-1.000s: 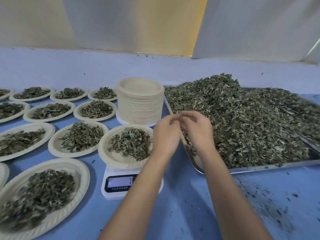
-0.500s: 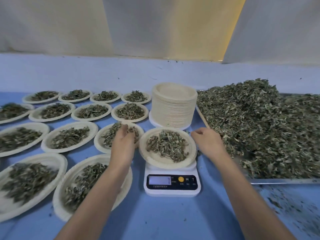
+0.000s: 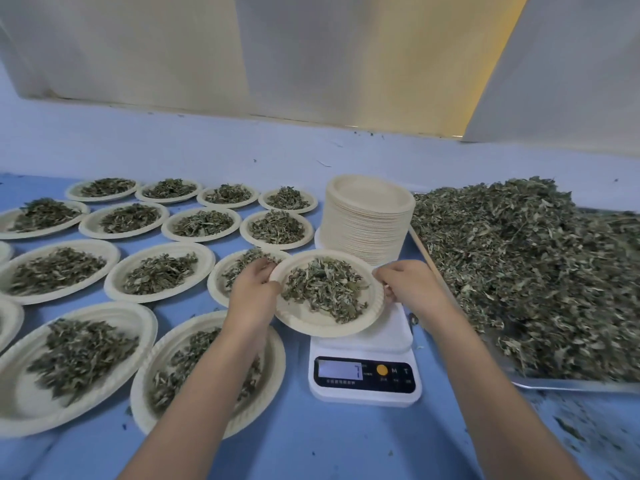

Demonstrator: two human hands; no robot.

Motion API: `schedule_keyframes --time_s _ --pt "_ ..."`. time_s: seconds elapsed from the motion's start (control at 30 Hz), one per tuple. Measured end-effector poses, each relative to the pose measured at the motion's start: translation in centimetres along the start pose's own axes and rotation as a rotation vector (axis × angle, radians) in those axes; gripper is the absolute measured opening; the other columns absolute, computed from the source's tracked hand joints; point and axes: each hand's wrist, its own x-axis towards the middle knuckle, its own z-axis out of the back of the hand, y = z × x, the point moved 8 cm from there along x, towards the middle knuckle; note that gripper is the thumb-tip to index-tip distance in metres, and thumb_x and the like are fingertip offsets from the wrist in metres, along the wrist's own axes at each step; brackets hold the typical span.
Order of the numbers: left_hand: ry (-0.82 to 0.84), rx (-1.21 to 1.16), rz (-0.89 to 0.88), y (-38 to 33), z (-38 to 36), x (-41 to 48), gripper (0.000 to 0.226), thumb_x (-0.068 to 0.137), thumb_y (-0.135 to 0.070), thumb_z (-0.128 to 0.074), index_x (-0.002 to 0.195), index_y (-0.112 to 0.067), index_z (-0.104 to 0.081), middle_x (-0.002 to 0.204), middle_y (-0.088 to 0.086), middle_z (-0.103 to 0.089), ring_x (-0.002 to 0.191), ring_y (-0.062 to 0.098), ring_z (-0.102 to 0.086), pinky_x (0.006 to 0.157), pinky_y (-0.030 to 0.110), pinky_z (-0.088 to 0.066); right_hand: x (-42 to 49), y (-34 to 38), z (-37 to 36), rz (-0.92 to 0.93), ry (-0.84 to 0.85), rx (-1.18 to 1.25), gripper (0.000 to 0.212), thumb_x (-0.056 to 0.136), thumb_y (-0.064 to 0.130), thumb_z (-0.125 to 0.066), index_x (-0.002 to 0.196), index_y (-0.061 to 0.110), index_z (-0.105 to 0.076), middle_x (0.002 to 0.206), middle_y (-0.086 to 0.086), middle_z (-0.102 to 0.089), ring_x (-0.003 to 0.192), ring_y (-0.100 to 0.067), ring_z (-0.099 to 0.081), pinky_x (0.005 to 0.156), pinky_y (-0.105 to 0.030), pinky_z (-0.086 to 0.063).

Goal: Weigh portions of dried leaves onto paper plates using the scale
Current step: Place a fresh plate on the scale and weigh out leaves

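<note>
A paper plate point(image 3: 304, 323) with a heap of dried leaves point(image 3: 325, 289) sits tilted over the white scale point(image 3: 367, 368), shifted a little left of it. My left hand point(image 3: 254, 292) grips the plate's left rim. My right hand point(image 3: 412, 287) grips its right rim. The scale's lit display point(image 3: 341, 370) shows a digit that looks like 7. A tall stack of unused paper plates point(image 3: 369, 220) stands just behind the scale. A big pile of loose dried leaves point(image 3: 530, 271) fills a metal tray point(image 3: 571, 386) on the right.
Several filled paper plates point(image 3: 159, 271) lie in rows on the blue table point(image 3: 311, 445) to the left; the nearest one point(image 3: 207, 372) is under my left forearm. Leaf crumbs are scattered at the front right. A pale wall ledge runs along the back.
Both hands left the leaf pile and moved to the plate on the scale. They now hold its rims, and the plate has shifted left and tilted. The camera view swung left.
</note>
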Motion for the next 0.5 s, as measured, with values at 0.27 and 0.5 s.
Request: schedule_keyframes --time_s 0.27,0.5 --pt "-0.221 -0.140 0.009 -3.3 8.7 1.6 0.055 0.086 0.014 -0.048 0.136 -0.008 -0.045 0.133 0.003 -0.056 0.109 0.018 -0.053 0.101 0.039 -0.041 0.0 6.1 -7.1 -0.020 0.228 0.219 0.008 0.084 0.003 -0.068 0.075 0.003 -0.068 0.054 -0.003 -0.056 0.040 -0.003 -0.051 0.046 -0.013 -0.049" --pt "-0.441 -0.143 -0.042 -6.3 19.4 2.6 0.048 0.088 0.008 -0.050 0.134 -0.007 -0.050 0.114 0.002 -0.064 0.099 0.015 -0.055 0.086 0.031 -0.042 0.1 12.2 -16.9 -0.060 0.357 0.190 0.006 0.082 0.008 -0.071 0.084 0.003 -0.069 0.054 0.002 -0.067 0.046 -0.004 -0.062 0.044 -0.013 -0.047"
